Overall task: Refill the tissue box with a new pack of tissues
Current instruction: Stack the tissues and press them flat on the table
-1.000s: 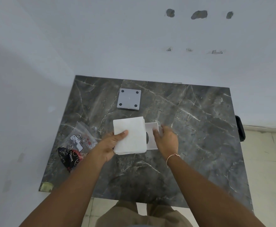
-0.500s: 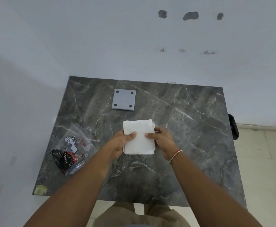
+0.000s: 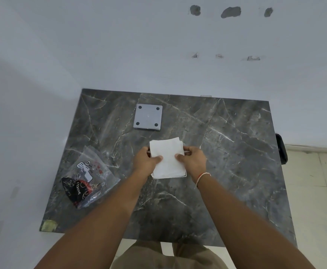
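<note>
A white stack of tissues (image 3: pixel 167 159) sits at the middle of the dark marble table (image 3: pixel 236 162), covering the white tissue box; only a thin edge of the box (image 3: pixel 185 174) shows at the stack's lower right. My left hand (image 3: pixel 146 160) grips the stack's left side, thumb on top. My right hand (image 3: pixel 192 160) grips its right side, thumb on top. A grey square box lid (image 3: pixel 148 117) with dark feet at its corners lies upside down behind the stack.
An opened clear plastic wrapper (image 3: pixel 87 177) with black and red print lies at the table's left. White walls close off the back and left. A dark object (image 3: pixel 281 148) sits past the right edge. Tiled floor lies to the right.
My left hand slid the tissue stack to the right over the box, which was visible a second ago. My right hand moved from the box onto the stack's right side.
</note>
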